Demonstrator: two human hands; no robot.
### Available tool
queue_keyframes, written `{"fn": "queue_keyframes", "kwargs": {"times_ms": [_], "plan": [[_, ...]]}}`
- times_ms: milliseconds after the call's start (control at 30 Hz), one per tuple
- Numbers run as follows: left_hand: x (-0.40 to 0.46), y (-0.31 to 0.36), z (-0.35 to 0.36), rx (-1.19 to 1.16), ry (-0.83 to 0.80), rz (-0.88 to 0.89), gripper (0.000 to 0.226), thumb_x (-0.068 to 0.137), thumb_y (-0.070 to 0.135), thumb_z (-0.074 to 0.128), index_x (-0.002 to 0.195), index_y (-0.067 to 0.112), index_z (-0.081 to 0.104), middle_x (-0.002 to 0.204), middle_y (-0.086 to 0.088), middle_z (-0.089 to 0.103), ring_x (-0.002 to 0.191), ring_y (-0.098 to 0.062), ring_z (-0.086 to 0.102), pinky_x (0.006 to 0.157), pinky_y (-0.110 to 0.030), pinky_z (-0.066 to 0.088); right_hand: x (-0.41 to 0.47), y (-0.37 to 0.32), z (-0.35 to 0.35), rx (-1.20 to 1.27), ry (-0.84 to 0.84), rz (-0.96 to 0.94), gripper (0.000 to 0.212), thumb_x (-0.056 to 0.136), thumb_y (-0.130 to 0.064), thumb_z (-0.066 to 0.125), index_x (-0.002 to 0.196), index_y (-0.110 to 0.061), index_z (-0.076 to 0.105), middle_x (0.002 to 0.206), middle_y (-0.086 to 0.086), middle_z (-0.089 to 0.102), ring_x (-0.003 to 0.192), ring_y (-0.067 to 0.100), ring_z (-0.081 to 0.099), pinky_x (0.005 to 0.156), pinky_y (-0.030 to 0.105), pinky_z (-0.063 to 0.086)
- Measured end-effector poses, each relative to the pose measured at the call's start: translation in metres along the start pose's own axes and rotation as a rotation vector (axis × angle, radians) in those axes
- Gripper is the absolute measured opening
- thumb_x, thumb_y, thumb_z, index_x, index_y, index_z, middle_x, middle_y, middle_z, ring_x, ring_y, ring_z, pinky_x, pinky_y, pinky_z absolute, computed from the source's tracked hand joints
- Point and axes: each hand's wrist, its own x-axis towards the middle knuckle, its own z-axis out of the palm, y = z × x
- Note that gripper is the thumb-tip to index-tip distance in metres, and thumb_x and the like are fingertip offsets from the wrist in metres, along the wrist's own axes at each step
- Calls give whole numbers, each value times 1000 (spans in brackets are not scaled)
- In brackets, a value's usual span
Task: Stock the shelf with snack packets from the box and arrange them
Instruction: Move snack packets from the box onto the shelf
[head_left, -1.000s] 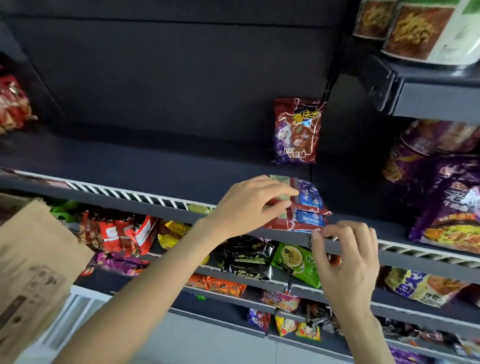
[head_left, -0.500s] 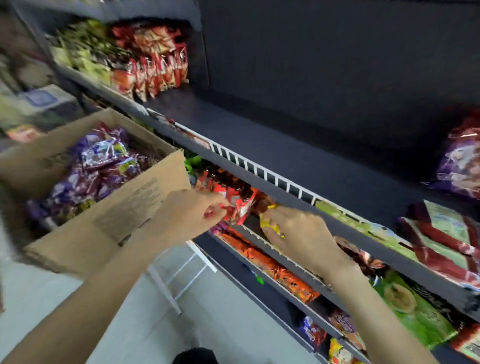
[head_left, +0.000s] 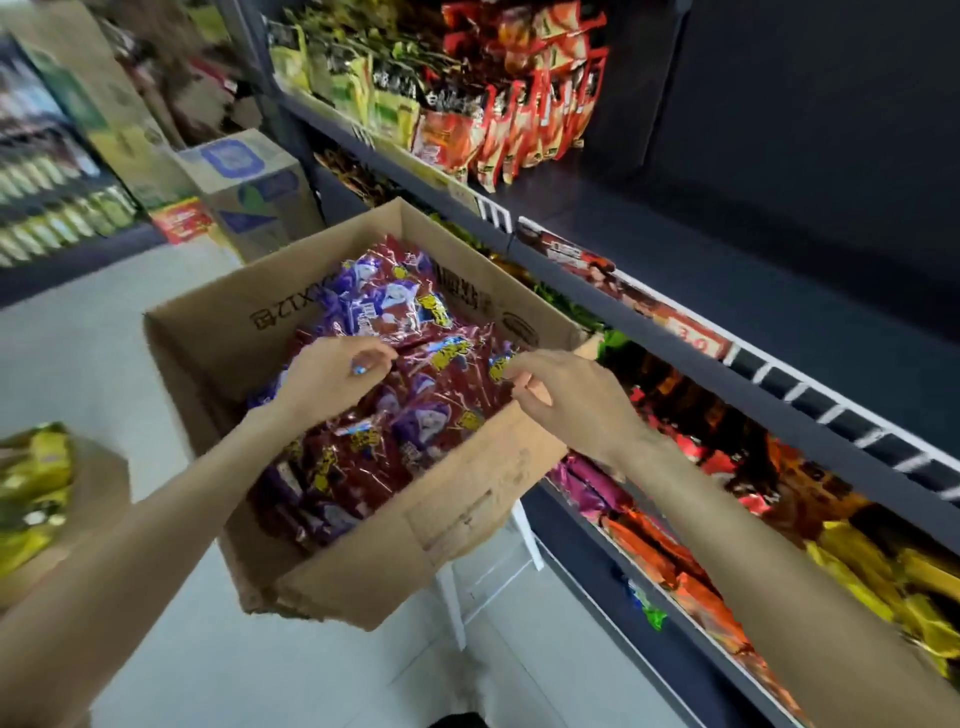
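Both my hands are down in the box, which sits just beside the shelf edge for short reaches. My left hand pinches a red-purple snack packet; my right hand is curled over the pile, can't tell if it's got one.

Packets in box, left of shelf
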Motion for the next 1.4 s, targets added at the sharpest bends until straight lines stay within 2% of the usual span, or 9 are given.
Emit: {"fn": "queue_keyframes", "kwargs": {"times_ms": [100, 233, 500, 733, 867, 1000, 1133, 1300, 1400], "plan": [[38, -55, 7, 6, -1, -81, 24, 89, 27, 62, 112, 20, 64, 104, 1, 66, 91, -16, 63, 78, -28, 45, 66, 4, 33, -30, -47, 31, 26, 94, -28, 52, 119, -24, 56, 116, -3, 62, 110, 18, 54, 89, 40, 48], [85, -102, 22, 0, -62, -50, 43, 90, 34, 60, 128, 17, 51, 128, -10, 51, 122, -28, 44, 100, -35, 34, 132, 13, 68, -162, -257, 46, 47, 91, -35, 60, 134, -20, 46, 133, 1, 54, 123, 20, 48, 100, 39, 40], [150, -106, 48, 216, -214, 25, 83, 81, 67, 52, 145, 19, 30, 148, -11, 33, 138, -28, 28, 113, -52, 3, 167, 18, 100, -217, -517, 144, 67, 77, -58, 66, 125, -18, 41, 121, 3, 55, 110, 24, 54, 81, 36, 46], [150, -97, 36, 68, -287, 27, 79, 78, 53, 67, 137, 7, 43, 134, -13, 45, 121, -28, 45, 97, -35, 37, 166, 14, 103, -259, -598, 14, 54, 84, -56, 59, 125, -23, 49, 109, 2, 57, 105, 23, 52, 78, 39, 47], [131, -88, 27, 15, -244, 104, 63, 83, 44, 66, 129, 7, 42, 110, -11, 58, 100, -27, 58, 75, -31, 40, 160, 8, 88, -330, -493, -57, 46, 90, -47, 55, 130, -24, 50, 121, 0, 53, 114, 22, 48, 89, 36, 42], [105, -69, 0, -48, 31, 118, 62, 87, 34, 64, 139, 17, 34, 68, 5, 56, 60, -17, 54, 67, -35, 46, 144, -4, 44, -198, -251, 22, 28, 94, -43, 51, 114, -23, 47, 115, -4, 62, 105, 22, 59, 73, 36, 46], [75, -39, -20, -229, 307, 211, 59, 92, 28, 59, 140, 6, 34, 112, -7, 63, 92, -21, 64, 75, -31, 48, 110, -13, -9, -266, 51, 153, 32, 97, -46, 41, 122, -25, 39, 111, -1, 64, 98, 30, 62, 71, 39, 50], [54, 25, -33, -398, 330, 308, 55, 92, 44, 45, 136, 12, 35, 106, 4, 61, 85, -11, 66, 67, -32, 56, 38, -8, -72, -6, 254, 415, 28, 97, -42, 43, 112, -18, 43, 77, 3, 61, 77, 32, 58, 61, 36, 35], [48, 84, -36, -471, 297, 394, 50, 92, 43, 50, 133, 16, 37, 104, 16, 57, 90, 8, 60, 70, -14, 53, -18, -1, -113, 214, 400, 527, 19, 95, -36, 51, 102, -18, 47, 79, 6, 65, 74, 25, 61, 67, 37, 42]]}}
